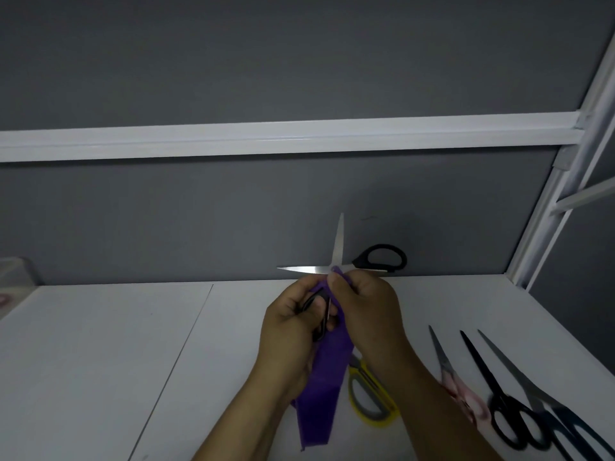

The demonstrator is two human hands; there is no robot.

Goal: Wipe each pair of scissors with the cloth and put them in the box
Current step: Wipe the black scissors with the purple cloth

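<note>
I hold black-handled scissors [382,258] above the white table, blades spread wide, one tip pointing up and the other pointing left. My left hand [288,327] grips the lower handle loop. My right hand [367,311] pinches a purple cloth [324,387] against the pivot where the blades cross; the rest of the cloth hangs down between my wrists. At the far left edge stands a translucent box [15,281], only partly in view.
On the white table [100,361] lie yellow-handled scissors [369,397] under my right forearm, and to the right pink-handled scissors [461,387], black scissors [499,407] and dark blue scissors [559,417]. A grey wall and white frame bars close the back and right.
</note>
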